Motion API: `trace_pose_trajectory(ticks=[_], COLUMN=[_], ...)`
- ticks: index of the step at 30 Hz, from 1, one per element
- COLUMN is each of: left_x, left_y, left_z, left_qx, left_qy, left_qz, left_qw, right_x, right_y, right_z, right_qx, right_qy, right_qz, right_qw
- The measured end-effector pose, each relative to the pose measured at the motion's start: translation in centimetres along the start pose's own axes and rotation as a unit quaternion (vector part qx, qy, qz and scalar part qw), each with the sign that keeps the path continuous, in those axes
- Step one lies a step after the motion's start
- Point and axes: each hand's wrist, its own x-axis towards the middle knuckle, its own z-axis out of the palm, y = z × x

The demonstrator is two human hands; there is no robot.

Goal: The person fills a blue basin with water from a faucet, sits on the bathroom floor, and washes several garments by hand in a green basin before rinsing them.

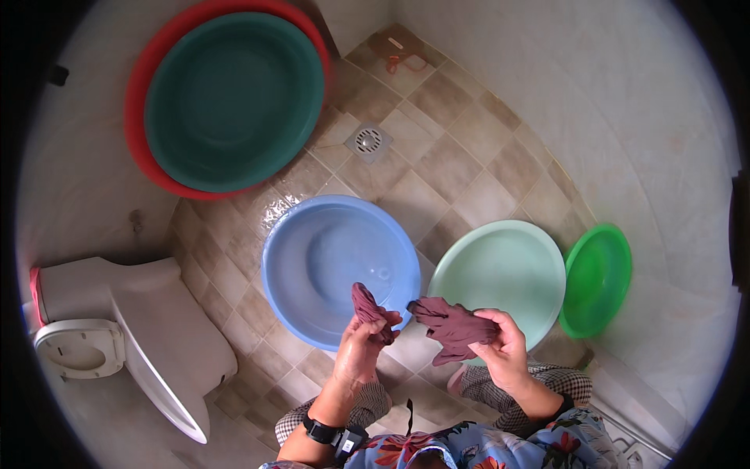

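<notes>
My left hand (pixel 362 348) is closed around a bunched maroon cloth (pixel 366 302), whose end sticks up past the fingers. A second piece of maroon cloth (pixel 455 328) hangs crumpled from my right hand (pixel 506 352), pinched between thumb and fingers. A gap shows between the two pieces; whether they join somewhere is unclear. My left hand is by the near rim of a blue basin (pixel 275 273), which appears to hold clear water. The right-hand cloth partly covers the near left rim of a pale green basin (pixel 500 266).
A bright green basin (pixel 600 281) tilts against the right wall. Far left, a large teal basin (pixel 234 102) sits inside a red basin (pixel 134 117). A toilet (pixel 164 313) stands at left. The tiled floor (pixel 445 168) has a drain (pixel 368 141) and looks wet beside the blue basin.
</notes>
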Motion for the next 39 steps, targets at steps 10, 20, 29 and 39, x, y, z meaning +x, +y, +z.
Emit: trace_pose_trajectory(ticks=[10, 20, 29, 39], left_x=[-3.5, -6.9, -16.5, -32.4], left_y=[-3.9, -5.9, 2.9, 12.9], left_z=[3.0, 4.5, 11.4, 25.5], left_qx=[-0.228, -0.253, -0.241, -0.169], left_qy=[-0.128, -0.066, -0.081, -0.245], left_qz=[-0.16, -0.015, 0.066, 0.037], left_qw=[0.952, 0.965, 0.965, 0.954], right_x=[-2.9, -6.7, -11.5, -15.0], right_y=[-1.0, -0.4, -12.0, -36.0], right_z=[1.9, 5.5, 3.9, 6.4], right_qx=[-0.225, -0.38, -0.211, 0.116], right_qy=[-0.038, -0.075, 0.105, -0.045], right_qz=[-0.119, -0.18, -0.153, -0.053], right_qw=[0.966, 0.905, 0.96, 0.991])
